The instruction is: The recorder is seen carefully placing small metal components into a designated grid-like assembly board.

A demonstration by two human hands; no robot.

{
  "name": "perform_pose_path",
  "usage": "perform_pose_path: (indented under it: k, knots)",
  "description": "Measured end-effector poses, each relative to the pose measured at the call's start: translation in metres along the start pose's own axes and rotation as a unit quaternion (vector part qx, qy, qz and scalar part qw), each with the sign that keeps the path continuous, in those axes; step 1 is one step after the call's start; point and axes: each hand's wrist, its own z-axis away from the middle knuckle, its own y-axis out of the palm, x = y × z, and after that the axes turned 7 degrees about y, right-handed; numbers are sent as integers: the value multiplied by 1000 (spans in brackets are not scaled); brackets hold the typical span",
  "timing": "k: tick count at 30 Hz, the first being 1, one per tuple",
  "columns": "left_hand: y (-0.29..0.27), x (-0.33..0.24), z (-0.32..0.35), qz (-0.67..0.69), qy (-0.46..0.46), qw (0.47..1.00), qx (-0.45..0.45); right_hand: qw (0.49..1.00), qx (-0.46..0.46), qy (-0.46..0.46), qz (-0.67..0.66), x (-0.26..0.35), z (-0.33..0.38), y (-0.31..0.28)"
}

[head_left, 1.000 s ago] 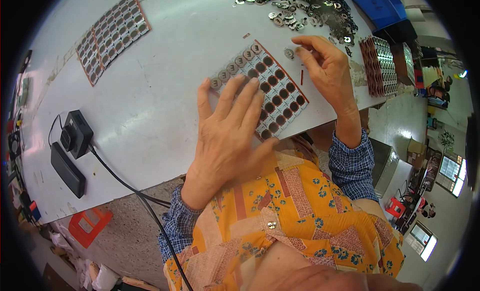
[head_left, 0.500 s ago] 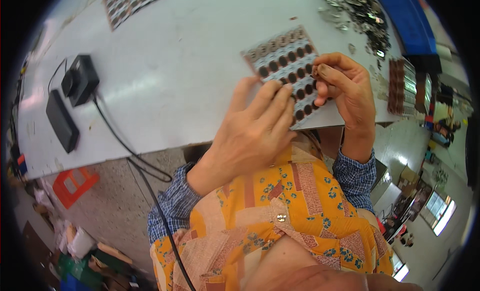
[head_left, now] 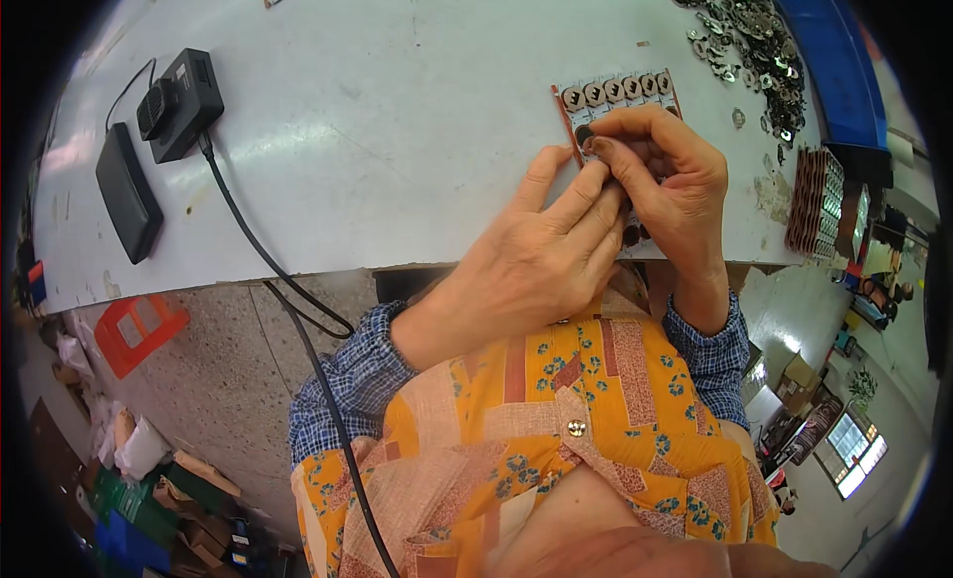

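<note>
A flat tray with rows of round pockets holding small dark discs lies at the near edge of the white table. My left hand lies flat over the tray's near part, fingers pressing it down. My right hand is above the tray's middle, thumb and forefinger pinched on a small dark disc at the tray's left rim. Both hands cover most of the tray; only its far row shows.
A black box with a cable and a flat black unit sit at the table's left. A heap of small metal parts and a blue bin lie at the far right. Stacked trays stand right.
The view has tilted down and the tray now sits nearer the table edge. My left hand stays flat on it; my right hand has come in from the tray's right side to pinch at its left rim.
</note>
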Motion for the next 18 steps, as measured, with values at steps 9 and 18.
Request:
perform_pose_path:
  k: [9,18]
  knots:
    - [-1,0,1,7,4,1000,12,998,-4,-17,65,4,2,0]
    - [0,-2,1,3,6,1000,15,998,11,-33,53,-6,-2,-5]
